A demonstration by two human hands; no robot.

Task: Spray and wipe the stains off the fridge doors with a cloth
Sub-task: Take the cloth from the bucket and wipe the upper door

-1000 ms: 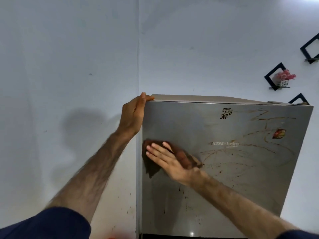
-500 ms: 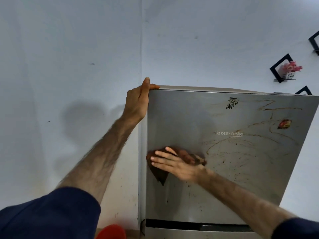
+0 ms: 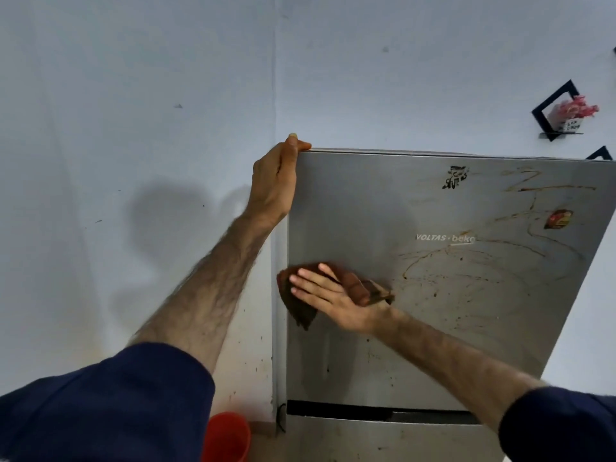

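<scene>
The right hand (image 3: 328, 296) lies flat, fingers straight and spread, and presses a brown cloth (image 3: 301, 310) against the upper fridge door (image 3: 383, 208), low on its left side, close to the door's left edge. The left hand (image 3: 278, 181) grips the door's top left corner, with the thumb hooked over the top edge.

What could go wrong here is mostly smearing. The cloth is already dark and bunched, and if it is loaded with dirt, a stroke toward the brown streaks (image 3: 466, 258) on the right half may spread them instead of lifting them. The flat palm holds the cloth only by pressure, so if that pressure eases, the loose corner hanging below the palm could let the cloth slide off and drop. A hard sideways push might also swing the door on its hinge, which the left hand's hold seems meant to prevent. The small sticker (image 3: 560, 219) near the right edge could get scuffed by a careless pass.

The cloth is crumpled, so its shape is hard to read, but its long axis seems to run slantwise across the door, from the folded end at the upper right beside the wrist down to the loose corner at the lower left. The fingers point left, toward the door's edge. A red bucket (image 3: 226, 438) stands on the floor below.
</scene>
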